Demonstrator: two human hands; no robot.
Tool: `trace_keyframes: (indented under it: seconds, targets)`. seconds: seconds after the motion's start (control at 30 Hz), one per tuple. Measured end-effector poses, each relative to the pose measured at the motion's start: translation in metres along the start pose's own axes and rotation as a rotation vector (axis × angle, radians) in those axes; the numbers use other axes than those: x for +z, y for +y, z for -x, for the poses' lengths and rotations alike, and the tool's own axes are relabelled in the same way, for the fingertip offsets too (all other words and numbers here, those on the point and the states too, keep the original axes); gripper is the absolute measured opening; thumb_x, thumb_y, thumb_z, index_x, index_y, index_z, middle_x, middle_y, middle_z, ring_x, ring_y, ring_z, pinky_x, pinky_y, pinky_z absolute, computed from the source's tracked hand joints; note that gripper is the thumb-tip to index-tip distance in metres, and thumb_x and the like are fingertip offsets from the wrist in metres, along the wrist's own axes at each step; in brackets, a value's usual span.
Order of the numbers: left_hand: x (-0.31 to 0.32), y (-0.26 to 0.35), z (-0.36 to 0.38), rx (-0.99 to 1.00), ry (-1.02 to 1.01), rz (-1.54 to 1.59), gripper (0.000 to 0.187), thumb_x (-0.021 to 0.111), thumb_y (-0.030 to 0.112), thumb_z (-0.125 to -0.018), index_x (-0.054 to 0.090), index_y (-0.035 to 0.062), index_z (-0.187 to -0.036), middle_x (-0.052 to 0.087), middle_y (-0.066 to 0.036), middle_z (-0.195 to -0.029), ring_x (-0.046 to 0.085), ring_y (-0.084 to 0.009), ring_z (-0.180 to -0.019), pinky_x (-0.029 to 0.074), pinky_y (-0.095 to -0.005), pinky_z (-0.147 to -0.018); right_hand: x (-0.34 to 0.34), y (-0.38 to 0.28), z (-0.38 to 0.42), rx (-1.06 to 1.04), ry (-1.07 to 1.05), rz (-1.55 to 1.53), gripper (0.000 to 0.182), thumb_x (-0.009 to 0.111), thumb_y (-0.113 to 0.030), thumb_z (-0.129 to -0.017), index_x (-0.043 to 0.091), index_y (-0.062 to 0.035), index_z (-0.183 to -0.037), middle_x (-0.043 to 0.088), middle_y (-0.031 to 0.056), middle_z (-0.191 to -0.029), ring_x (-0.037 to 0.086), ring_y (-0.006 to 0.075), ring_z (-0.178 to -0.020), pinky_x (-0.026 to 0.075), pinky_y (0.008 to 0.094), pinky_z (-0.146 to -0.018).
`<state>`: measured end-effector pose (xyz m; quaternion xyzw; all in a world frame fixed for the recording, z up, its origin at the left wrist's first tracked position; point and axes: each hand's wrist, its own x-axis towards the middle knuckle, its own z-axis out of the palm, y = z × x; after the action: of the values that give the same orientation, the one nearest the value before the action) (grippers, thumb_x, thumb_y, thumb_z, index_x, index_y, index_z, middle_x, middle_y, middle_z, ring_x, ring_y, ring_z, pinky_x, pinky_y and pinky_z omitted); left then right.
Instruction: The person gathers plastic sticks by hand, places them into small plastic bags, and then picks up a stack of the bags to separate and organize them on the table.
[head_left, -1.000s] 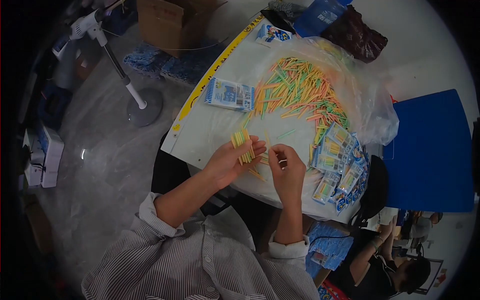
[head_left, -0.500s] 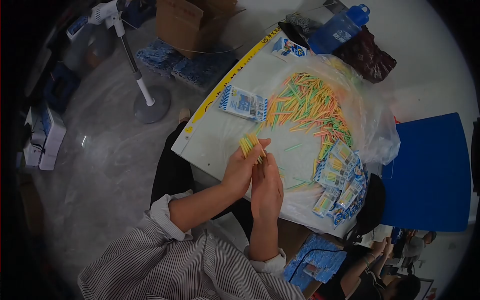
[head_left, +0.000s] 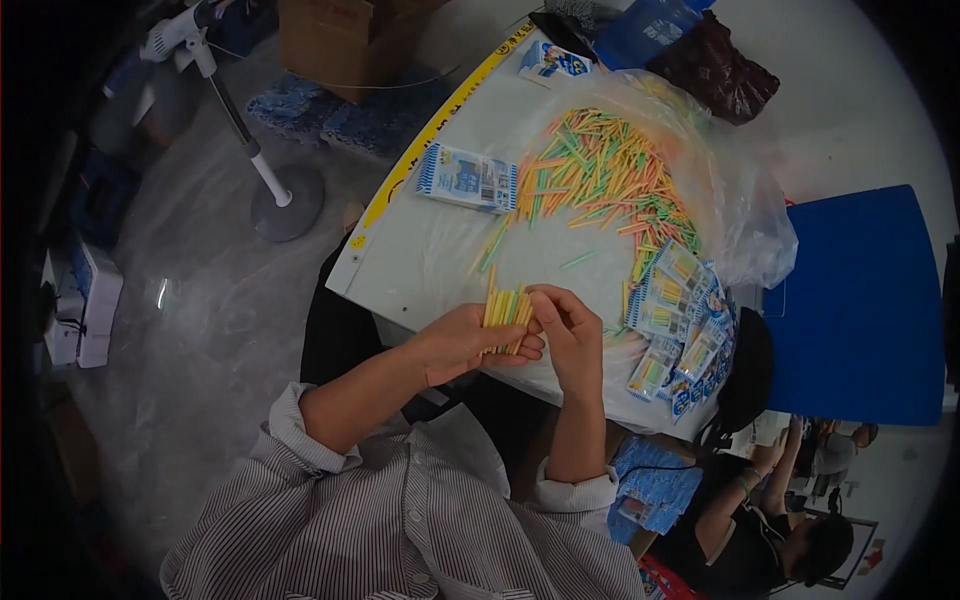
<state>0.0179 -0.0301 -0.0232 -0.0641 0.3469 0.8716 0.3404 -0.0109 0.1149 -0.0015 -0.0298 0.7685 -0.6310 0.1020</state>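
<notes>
My left hand is closed around a bundle of thin, mostly yellow sticks, its thumb lying across them. The sticks stand roughly side by side, with their upper ends showing above the hand. My right hand has its fingers bent at the bundle's right side, thumb and forefinger pinched against the end sticks. Beyond both hands a loose heap of pink, orange, green and yellow sticks lies on clear plastic. A single green stick rests apart from the heap.
A blue-and-white printed packet lies left of the heap; several filled packets overlap at the right. A clear plastic bag borders the white table. A blue panel, a fan stand and another person are around it.
My hands have moved apart from being pressed together, and the bundle now stands more upright in my left hand. My right hand has shifted right, its fingers curled. The view has shifted slightly.
</notes>
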Motion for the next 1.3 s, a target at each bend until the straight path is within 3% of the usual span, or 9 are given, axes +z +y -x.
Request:
trace_keyframes:
  seconds: [0.17,0.37,0.43,0.63,0.87,0.97,1.13,1.3]
  targets:
    - [-0.003,-0.008,-0.004,0.012,0.04,-0.025,0.027,0.048,0.018,-0.085,0.049,0.0004,-0.106,0.056,-0.009,-0.094,0.056,-0.0161,-0.088,0.046,-0.026,-0.078,0.006,0.01,0.001,0.013,0.025,-0.063,0.012,0.058,-0.009,-0.079,0.059,0.0015,-0.083,0.055,-0.0011,-0.07,0.047,0.0042,-0.061,0.039,0.0168,-0.055]
    - [-0.004,-0.011,-0.004,0.035,0.126,-0.098,0.026,0.047,0.024,-0.086,0.052,0.0017,-0.099,0.057,-0.006,-0.087,0.056,-0.0116,-0.077,0.047,-0.0211,-0.064,0.012,0.013,0.003,0.0,0.107,-0.165,0.009,0.058,-0.006,-0.078,0.058,0.0011,-0.083,0.055,0.0002,-0.072,0.045,0.0033,-0.059,0.037,0.0154,-0.052]
    - [-0.007,-0.014,-0.006,0.085,0.141,-0.105,0.025,0.047,0.026,-0.086,0.053,0.0028,-0.094,0.057,-0.004,-0.081,0.054,-0.0083,-0.068,0.043,-0.0188,-0.054,0.013,0.01,0.005,0.003,0.067,-0.151,0.01,0.056,-0.006,-0.08,0.055,0.0006,-0.087,0.054,0.0009,-0.075,0.046,0.0033,-0.059,0.039,0.0152,-0.052]
    - [-0.015,-0.014,-0.008,0.148,0.154,-0.109,0.024,0.049,0.027,-0.085,0.055,0.0038,-0.088,0.055,0.0,-0.072,0.042,-0.0038,-0.056,0.033,-0.0167,-0.045,0.021,0.011,0.006,-0.036,0.062,-0.28,0.013,0.053,-0.005,-0.08,0.051,0.0002,-0.093,0.051,0.0004,-0.073,0.047,0.0045,-0.058,0.039,0.0161,-0.053]
    - [-0.011,-0.011,-0.006,0.117,0.155,-0.197,0.024,0.049,0.026,-0.085,0.056,0.0036,-0.084,0.053,0.002,-0.067,0.039,-0.0024,-0.054,0.031,-0.0157,-0.045,0.017,0.011,0.0,0.085,-0.002,-0.243,0.016,0.055,-0.004,-0.08,0.054,-0.0001,-0.095,0.051,0.0004,-0.071,0.046,0.0037,-0.056,0.036,0.0156,-0.049]
    - [-0.014,-0.011,-0.007,0.092,0.138,-0.259,0.022,0.048,0.025,-0.086,0.056,0.0038,-0.085,0.054,0.002,-0.069,0.039,-0.0024,-0.054,0.031,-0.0158,-0.045,0.021,0.012,0.0,0.104,0.011,-0.221,0.018,0.056,-0.009,-0.08,0.056,-0.0004,-0.095,0.05,-0.0021,-0.066,0.042,0.0014,-0.051,0.03,0.0139,-0.043]
    - [-0.014,-0.012,-0.007,0.133,0.127,-0.151,0.022,0.047,0.024,-0.086,0.056,0.0036,-0.085,0.051,0.002,-0.069,0.039,-0.0022,-0.057,0.031,-0.0151,-0.048,0.023,0.022,0.001,-0.024,0.062,-0.267,0.01,0.053,-0.009,-0.082,0.054,-0.0012,-0.088,0.049,-0.002,-0.066,0.042,0.0015,-0.052,0.032,0.0136,-0.045]
    - [-0.018,-0.013,-0.007,0.105,0.111,-0.149,0.022,0.047,0.024,-0.086,0.055,0.0035,-0.085,0.048,0.003,-0.067,0.038,-0.0023,-0.057,0.031,-0.015,-0.049,0.02,0.017,0.003,-0.014,0.043,-0.251,0.007,0.053,-0.008,-0.081,0.053,-0.0017,-0.085,0.05,-0.0015,-0.071,0.043,0.0015,-0.054,0.032,0.0136,-0.045]
